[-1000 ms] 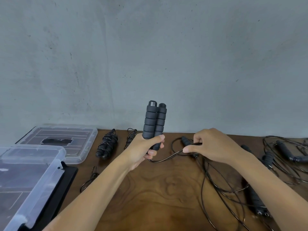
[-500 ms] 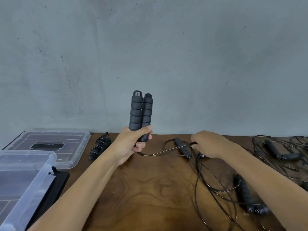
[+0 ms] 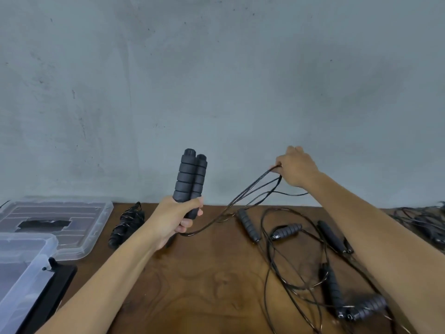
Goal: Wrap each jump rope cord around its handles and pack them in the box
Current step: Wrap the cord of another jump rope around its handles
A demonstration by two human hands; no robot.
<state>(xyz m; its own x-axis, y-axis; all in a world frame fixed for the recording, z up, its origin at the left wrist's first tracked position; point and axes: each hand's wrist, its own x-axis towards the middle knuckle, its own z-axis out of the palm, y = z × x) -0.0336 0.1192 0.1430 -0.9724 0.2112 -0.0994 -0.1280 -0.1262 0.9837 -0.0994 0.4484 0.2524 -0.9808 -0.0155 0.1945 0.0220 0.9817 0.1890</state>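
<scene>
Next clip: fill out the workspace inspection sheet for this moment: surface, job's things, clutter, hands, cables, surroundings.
Surface: brown wooden table.
Job's things: pair of black foam handles held upright; their cord runs to the right; one wrapped rope lies by the clear lid; clear box at left edge.
Clutter: loose ropes tangled on the right.
Hands: left hand grips the handles; right hand pinches the cord, raised.
Cables: nothing seen besides rope cords.
Surroundings: bare grey wall.
</scene>
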